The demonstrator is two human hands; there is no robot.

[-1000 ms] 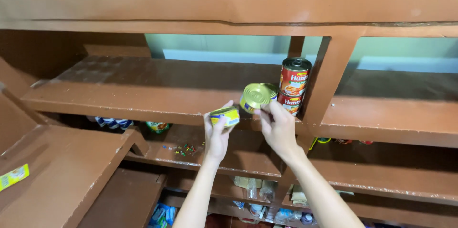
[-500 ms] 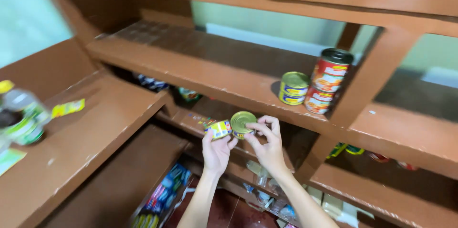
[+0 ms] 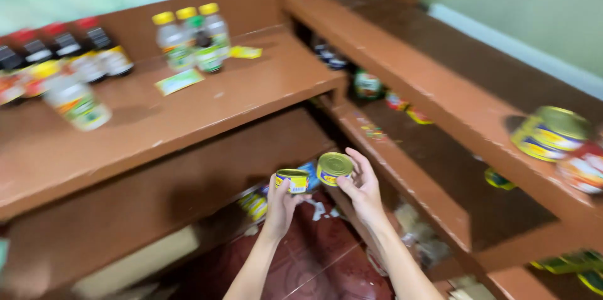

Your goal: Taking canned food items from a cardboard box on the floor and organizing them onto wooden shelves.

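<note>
My left hand (image 3: 281,203) grips a small flat can (image 3: 293,180) with a yellow and blue label. Close beside it, my right hand (image 3: 362,186) holds a second flat can (image 3: 333,168), its gold lid turned up toward me. Both cans hang in the air in front of the brown wooden shelves, below the level of the left shelf board (image 3: 157,130). The two cans almost touch. The picture is blurred by motion.
Several bottles with yellow caps (image 3: 188,39) and dark bottles with red caps (image 3: 63,52) stand on the left shelf. Stacked flat cans (image 3: 549,132) and a red can (image 3: 584,168) sit on the right shelf (image 3: 452,99). Packets lie on lower shelves above a red floor (image 3: 314,262).
The view has swung left and down, bringing the left bottle shelf into sight. My hands have come lower with the two cans, away from the right shelf.
</note>
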